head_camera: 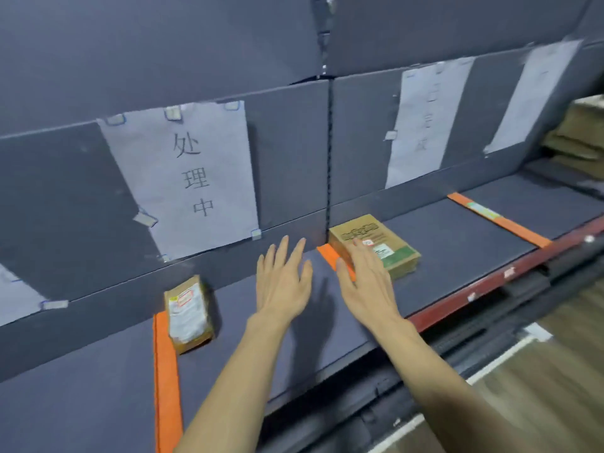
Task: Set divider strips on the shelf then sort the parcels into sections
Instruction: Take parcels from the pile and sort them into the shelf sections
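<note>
Three orange divider strips lie across the dark grey shelf (457, 243): a left strip (166, 380), a middle strip (330, 256) partly under my right hand, and a right strip (500, 220). A small brown parcel (189, 313) with a white label sits just right of the left strip. A larger brown parcel (376, 245) with a green label lies right of the middle strip. My left hand (282, 279) hovers flat and holds nothing over the middle section. My right hand (366, 282) is spread, its fingertips touching the larger parcel's near left edge.
White paper signs are taped to the shelf's back wall, one (183, 178) with large characters behind my hands, two more (421, 122) to the right. The shelf has a red front rail (490, 282). Brown cartons (581, 135) stand at far right; wooden floor lies below.
</note>
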